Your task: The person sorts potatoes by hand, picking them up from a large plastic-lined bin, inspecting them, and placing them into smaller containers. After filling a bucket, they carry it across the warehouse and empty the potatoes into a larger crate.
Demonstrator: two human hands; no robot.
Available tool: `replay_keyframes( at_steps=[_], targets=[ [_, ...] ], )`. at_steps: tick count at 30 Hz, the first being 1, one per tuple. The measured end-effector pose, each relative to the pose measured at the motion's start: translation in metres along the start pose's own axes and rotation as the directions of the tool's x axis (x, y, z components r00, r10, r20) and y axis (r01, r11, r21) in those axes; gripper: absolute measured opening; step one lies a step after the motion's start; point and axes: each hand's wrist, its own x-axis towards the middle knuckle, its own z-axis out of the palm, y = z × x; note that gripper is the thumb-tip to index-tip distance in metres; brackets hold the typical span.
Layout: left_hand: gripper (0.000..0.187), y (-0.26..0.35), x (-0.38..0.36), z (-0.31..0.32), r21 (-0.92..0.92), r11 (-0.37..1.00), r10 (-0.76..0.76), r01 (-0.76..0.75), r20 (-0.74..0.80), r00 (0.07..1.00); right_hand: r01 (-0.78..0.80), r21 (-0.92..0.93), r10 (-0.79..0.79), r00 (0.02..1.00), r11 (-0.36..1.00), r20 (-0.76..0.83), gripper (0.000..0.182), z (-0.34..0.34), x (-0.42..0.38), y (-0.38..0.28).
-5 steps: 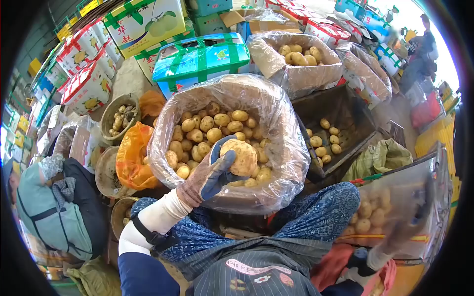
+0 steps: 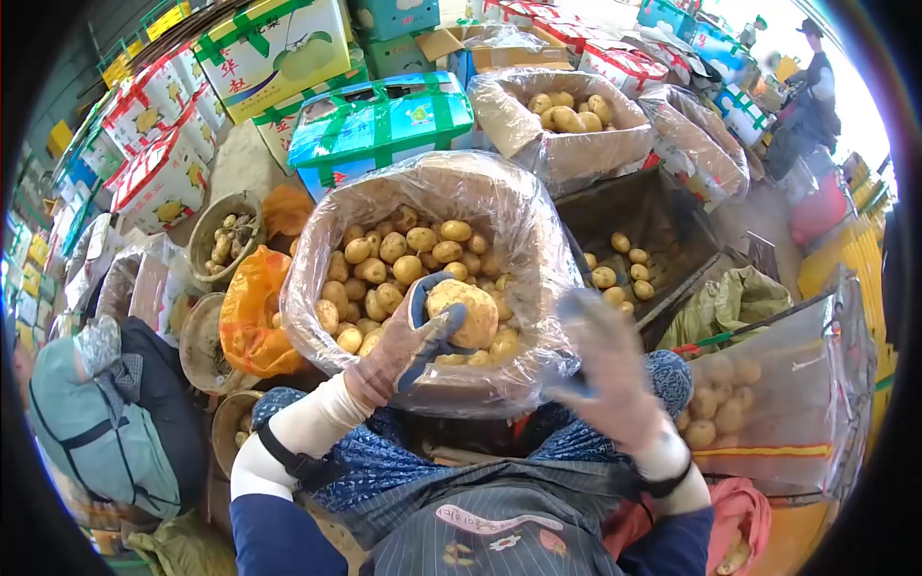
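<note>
A large potato is gripped in my left hand, which wears a blue-palmed glove. It is held over the near part of a plastic-lined box of smaller potatoes. My right hand, gloved too, is smeared by motion at the box's right edge; its fingers and whatever they may hold cannot be made out. The two hands are apart.
A dark bin with several potatoes lies to the right, beside a green sack and a mesh bag. An orange bag and baskets stand left. Behind are a blue carton and another potato box. A person is far right.
My right hand has swung from the lower right, by the mesh bag, up and left to the box's right edge. My left hand still holds the large potato. The view has shifted slightly.
</note>
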Motion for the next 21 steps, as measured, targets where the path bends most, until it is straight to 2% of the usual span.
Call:
replay_keyframes(
  at_steps=[1, 2, 3, 5, 6, 7, 8, 9, 10, 12, 13, 16, 19, 21],
  targets=[
    [0.058, -0.003, 0.002, 0.005, 0.089, 0.995, 0.054, -0.051, -0.038, 0.998, 0.065, 0.053, -0.066, 0.998, 0.996, 0.007, 0.069, 0.031, 0.011, 0.001],
    [0.058, -0.006, 0.002, 0.000, 0.088, 0.994, 0.059, -0.056, -0.033, 0.998, 0.129, 0.114, -0.131, 0.991, 0.985, 0.010, 0.078, 0.057, 0.019, 0.002],
    [0.053, -0.011, 0.004, -0.010, 0.216, 0.968, 0.134, -0.125, -0.027, 0.991, 0.128, 0.114, -0.129, 0.992, 0.985, 0.007, 0.078, 0.074, 0.023, 0.004],
    [0.048, -0.008, 0.008, -0.008, 0.378, 0.875, 0.331, -0.303, -0.009, 0.944, 0.094, 0.313, -0.098, 0.995, 0.945, -0.005, 0.081, 0.093, 0.029, 0.010],
    [0.047, -0.002, 0.000, -0.011, 0.228, 0.969, 0.119, -0.097, -0.081, 0.990, 0.096, 0.307, -0.101, 0.995, 0.947, -0.002, 0.081, 0.097, 0.030, 0.010],
    [0.046, 0.011, -0.004, -0.013, 0.199, 0.980, 0.029, -0.014, -0.073, 0.997, -0.086, 0.671, 0.043, 0.996, 0.736, 0.080, 0.078, 0.099, 0.028, 0.009],
    [0.044, 0.017, -0.007, -0.018, 0.169, 0.983, -0.064, 0.074, -0.063, 0.996, -0.255, 0.894, 0.143, 0.966, 0.369, 0.216, 0.077, 0.100, 0.025, 0.009],
    [0.042, 0.013, -0.006, -0.024, 0.151, 0.985, -0.080, 0.086, -0.045, 0.996, -0.349, 0.935, 0.135, 0.931, 0.067, 0.338, 0.072, 0.096, 0.022, 0.013],
    [0.042, 0.011, -0.007, -0.025, 0.145, 0.985, -0.084, 0.089, -0.037, 0.996, -0.353, 0.933, 0.144, 0.929, 0.072, 0.341, 0.072, 0.098, 0.019, 0.015],
    [0.041, 0.009, -0.011, -0.023, 0.234, 0.972, 0.034, -0.031, -0.010, 0.999, -0.449, 0.793, 0.089, 0.846, -0.411, 0.526, 0.070, 0.104, 0.013, 0.018],
    [0.040, 0.010, -0.012, -0.021, 0.228, 0.974, 0.020, -0.012, -0.031, 0.999, -0.429, 0.810, 0.175, 0.832, -0.400, 0.527, 0.069, 0.100, 0.018, 0.006],
    [0.039, 0.017, -0.013, -0.020, 0.306, 0.951, 0.056, -0.047, -0.020, 0.998, -0.428, 0.796, 0.136, 0.840, -0.429, 0.525, 0.068, 0.109, 0.016, 0.012],
    [0.038, 0.017, -0.013, -0.020, 0.239, 0.971, -0.005, 0.015, -0.042, 0.999, -0.436, 0.770, 0.133, 0.826, -0.466, 0.548, 0.068, 0.109, 0.016, 0.011],
    [0.037, 0.014, -0.014, -0.021, 0.225, 0.974, 0.004, 0.005, -0.041, 0.999, -0.441, 0.760, 0.142, 0.815, -0.477, 0.562, 0.068, 0.107, 0.017, 0.009]
  ],
)
